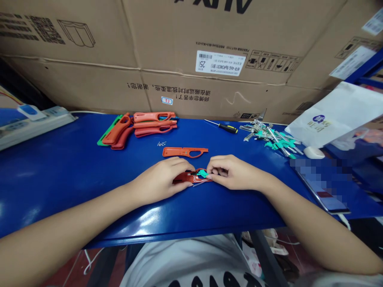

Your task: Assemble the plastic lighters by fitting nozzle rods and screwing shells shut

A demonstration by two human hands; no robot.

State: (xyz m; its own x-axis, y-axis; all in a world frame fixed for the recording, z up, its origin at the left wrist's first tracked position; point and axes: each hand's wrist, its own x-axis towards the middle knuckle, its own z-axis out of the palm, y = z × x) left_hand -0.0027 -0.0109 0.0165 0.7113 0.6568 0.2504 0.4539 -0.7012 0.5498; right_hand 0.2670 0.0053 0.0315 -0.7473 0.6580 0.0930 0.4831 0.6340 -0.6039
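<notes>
While both hands met at the middle of the blue table (74, 171), they worked on one orange shell (188, 177) that lay flat on the tabletop between them. The left hand (163, 179) was closed over the shell's left end and pressed it down, its fingers curled along the far edge. The right hand (230, 173) came in from 3 o'clock, its fingertips pinched on a small teal piece (202, 173) that sat on the shell's right end. The two hands were close together, almost touching over the shell.

At 12 o'clock from the hands, just beyond them, lay a spare orange shell (184, 152) by itself. Farther off at 11 o'clock lay a stack of orange shells (154, 123), with a green piece (104, 135) on its left side. A screwdriver (223, 126) with a black and yellow handle lay at 1 o'clock, and a heap of metal and teal parts (272, 137) at 2 o'clock. A white bag (335, 115) stood beyond that heap. Cardboard boxes (179, 59) walled the table's far edge.
</notes>
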